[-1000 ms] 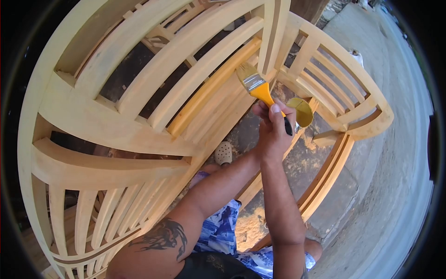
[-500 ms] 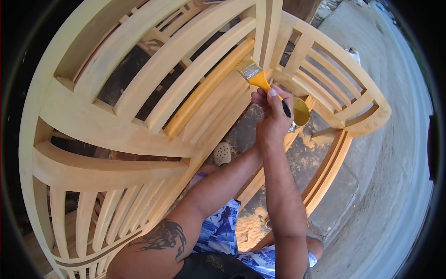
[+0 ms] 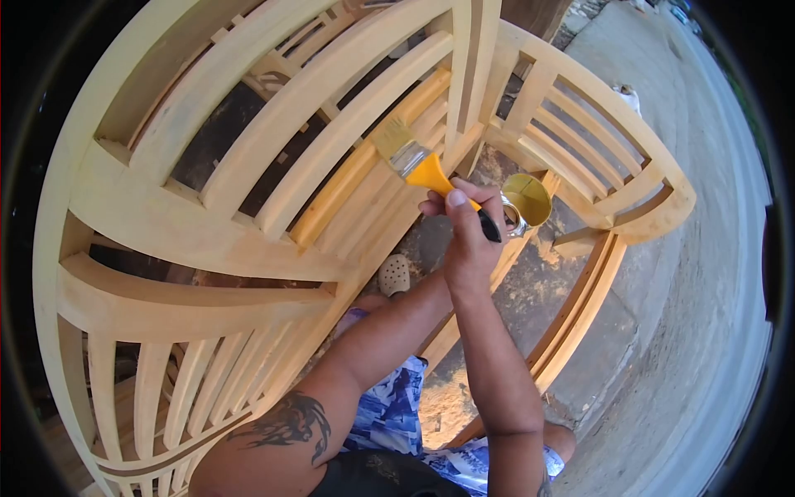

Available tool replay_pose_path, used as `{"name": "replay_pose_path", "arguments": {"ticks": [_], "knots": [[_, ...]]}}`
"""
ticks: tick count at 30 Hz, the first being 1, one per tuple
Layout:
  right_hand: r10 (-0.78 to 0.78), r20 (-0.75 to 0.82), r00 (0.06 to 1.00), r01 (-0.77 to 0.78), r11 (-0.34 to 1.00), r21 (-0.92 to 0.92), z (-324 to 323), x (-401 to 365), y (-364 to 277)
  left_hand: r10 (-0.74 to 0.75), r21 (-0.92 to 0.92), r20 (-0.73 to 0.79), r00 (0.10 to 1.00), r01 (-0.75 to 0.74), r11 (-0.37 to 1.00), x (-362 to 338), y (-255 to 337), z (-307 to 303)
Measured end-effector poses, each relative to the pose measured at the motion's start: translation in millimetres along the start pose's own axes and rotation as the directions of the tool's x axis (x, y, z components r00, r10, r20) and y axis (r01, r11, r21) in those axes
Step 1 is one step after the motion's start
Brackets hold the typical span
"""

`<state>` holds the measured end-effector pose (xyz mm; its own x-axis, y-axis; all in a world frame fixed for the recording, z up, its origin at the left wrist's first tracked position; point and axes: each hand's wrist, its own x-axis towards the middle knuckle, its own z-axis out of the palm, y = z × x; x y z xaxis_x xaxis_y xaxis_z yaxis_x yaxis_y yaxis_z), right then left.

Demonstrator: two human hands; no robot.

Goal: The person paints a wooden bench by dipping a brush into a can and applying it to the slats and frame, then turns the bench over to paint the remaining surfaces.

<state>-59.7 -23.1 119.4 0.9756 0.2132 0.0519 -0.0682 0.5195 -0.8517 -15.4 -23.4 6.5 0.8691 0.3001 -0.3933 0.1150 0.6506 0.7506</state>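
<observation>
My right hand (image 3: 470, 236) is closed around the yellow and black handle of a wide paintbrush (image 3: 426, 172). The bristles point up and left, over a yellow-coated slat (image 3: 339, 186) of the wooden bench back. My left forearm (image 3: 389, 319) runs up and right and passes behind my right wrist, so my left hand is mostly hidden and its fingers cannot be made out. Just right of my right hand is an open metal can (image 3: 527, 200) with yellowish coating inside. Paler slats (image 3: 364, 108) lie on the upper left side of the yellow one.
A curved slatted armrest side (image 3: 654, 195) stands at the upper right. Curved wooden rails (image 3: 580, 311) cross below it. The bench's other slatted side (image 3: 153, 389) is at lower left. A clog (image 3: 394, 274) shows on the dusty floor, with grey concrete (image 3: 696, 273) at right.
The paintbrush has moved left and slightly down along the yellow slat, and its bristles show more clearly. My right hand has shifted left and down, uncovering more of the can.
</observation>
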Motion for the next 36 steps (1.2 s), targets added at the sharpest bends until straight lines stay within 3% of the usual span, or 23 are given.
{"name": "replay_pose_path", "arguments": {"ticks": [1,2,4,6,7,10,11,14,15,16,19,25,28,32,36], "knots": [[0.081,0.067,0.994,-0.072,0.989,-0.128,1,-9,4,0.002,-0.003,0.007,1.0,-0.002,1.0,-1,1,-2],[0.103,0.161,0.982,-0.083,0.989,-0.123,-2,-15,-1,0.004,-0.007,0.011,1.0,-0.004,1.0,-2,0,-3],[0.056,0.192,0.98,-0.059,0.998,0.012,-14,-18,-2,0.006,-0.024,0.022,1.0,-0.005,1.0,-3,-1,-2],[-0.04,-0.073,0.996,0.05,0.99,0.134,-7,-8,-5,0.021,-0.045,0.043,0.999,-0.019,0.999,-5,0,-6],[-0.068,-0.15,0.986,0.083,0.992,0.095,-8,1,-1,0.035,-0.061,0.064,0.997,-0.031,0.998,-8,1,-8],[0.081,0.13,0.988,-0.053,0.977,-0.206,-8,-10,4,0.142,-0.24,0.247,0.959,-0.081,0.967,-28,11,-15],[0.079,0.175,0.981,-0.041,0.976,-0.212,-12,-17,3,0.17,-0.308,0.31,0.935,-0.071,0.949,-29,11,-16],[0.018,0.023,1.0,-0.02,0.996,0.089,-28,-16,-23,0.17,-0.592,0.395,0.903,0.109,0.799,12,-13,-24],[-0.046,-0.049,0.998,0.048,0.998,0.038,-41,-11,-31,0.139,-0.337,0.191,0.972,-0.068,0.939,6,-3,-13],[-0.115,-0.115,0.987,0.113,0.993,-0.017,-57,-4,-42,0.102,-0.002,-0.022,0.995,-0.102,0.995,-1,6,-2],[-0.244,-0.158,0.957,0.182,0.927,-0.328,-98,13,-80,0.001,0.052,-0.077,0.997,0.003,0.999,-4,10,3],[-0.176,-0.071,0.982,0.066,0.665,-0.744,-133,42,-124,0.03,0.103,-0.074,0.997,-0.022,0.994,-6,11,3],[-0.081,0.033,0.996,0.065,0.431,-0.9,-136,56,-122,0.052,0.139,-0.063,0.997,-0.043,0.989,-6,9,4],[-0.011,0.238,0.971,0.239,0.042,-0.97,-137,74,-102,0.065,0.155,-0.045,0.997,-0.057,0.986,-9,10,5],[0.066,0.37,0.927,0.375,-0.194,-0.906,-154,89,-70,0.08,0.16,-0.026,0.996,-0.075,0.984,-11,11,9]]}}
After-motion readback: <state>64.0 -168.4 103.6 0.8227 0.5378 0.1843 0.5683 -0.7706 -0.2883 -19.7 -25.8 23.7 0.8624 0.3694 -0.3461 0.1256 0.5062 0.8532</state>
